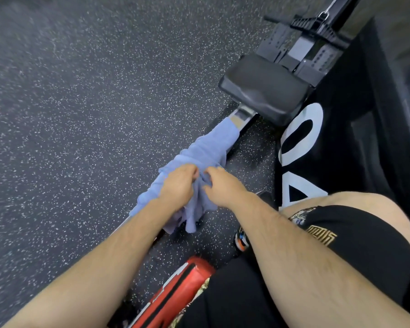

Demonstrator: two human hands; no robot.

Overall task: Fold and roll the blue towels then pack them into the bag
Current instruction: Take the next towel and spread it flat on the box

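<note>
Lying bunched along the rowing machine's rail (243,118), just short of its black seat (265,88), the blue towel (208,147) is hanging above the speckled floor (81,114). The left grip (178,185) is clutching its folds with curled fingers; the right grip (223,188) is pinching the cloth just beside it.

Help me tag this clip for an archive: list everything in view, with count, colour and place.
rowing-machine rail: one, silver, diagonal through centre
blue towel: one, light blue, bunched along the rail
seat: one, black, on the rail, upper right
floor: one, dark speckled, left
mat: one, black with white letters, right
padded object: one, red and black, bottom centre
shorts: one, black with gold print, lower right
left hand: one, gripping the towel
right hand: one, pinching the towel
</note>
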